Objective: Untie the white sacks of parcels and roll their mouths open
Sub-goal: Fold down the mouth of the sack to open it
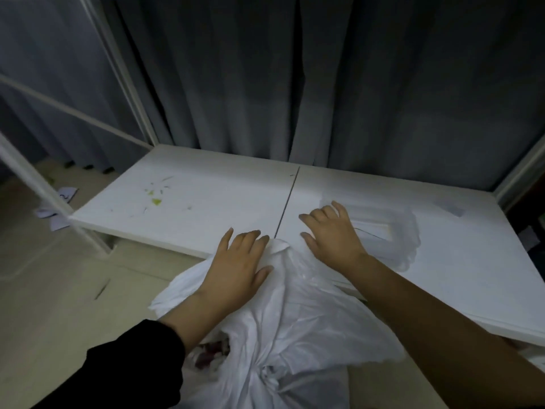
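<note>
A white sack [295, 326] lies below me, its upper end draped against the front edge of the white table [206, 196]. A twisted knot [265, 376] shows low on the sack, and a gap beside it reveals dark red and white contents [211, 351]. My left hand [237, 265] rests flat on the sack's top fold with fingers spread. My right hand [331, 233] lies flat, fingers spread, on the table at the sack's upper edge. Neither hand grips anything.
A clear plastic bag holding a flat white parcel [380, 228] lies on the table right of my right hand. Yellow-green scraps [154, 199] mark the table's left half. Grey curtains [295, 84] hang behind. White frame posts [35, 178] and paper bits stand on the floor at left.
</note>
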